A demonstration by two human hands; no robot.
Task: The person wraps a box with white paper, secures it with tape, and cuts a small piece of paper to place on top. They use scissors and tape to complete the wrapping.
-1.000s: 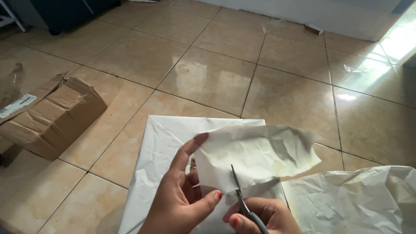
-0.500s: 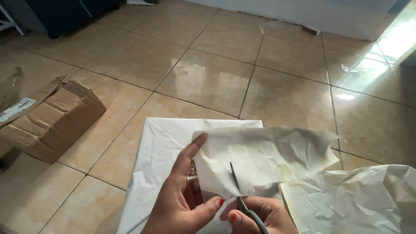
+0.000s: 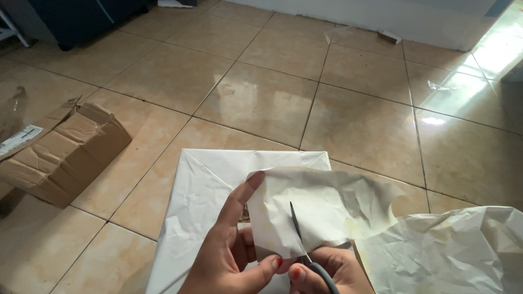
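Crumpled white paper sheet (image 3: 327, 209) pinched by left hand (image 3: 231, 250) at 9 o'clock edge – grey-handled scissors (image 3: 303, 245), gripped in right hand (image 3: 332, 272), blades pointing 12 o'clock into it.

Two bare hands, painted nails

The left hand (image 3: 231, 253) and right hand (image 3: 332, 272) show no rings, gloves or sleeves. Both thumbnails carry glossy red-orange polish, short and rounded. Only the thumb side of the right hand is in view; wrists are cut off.
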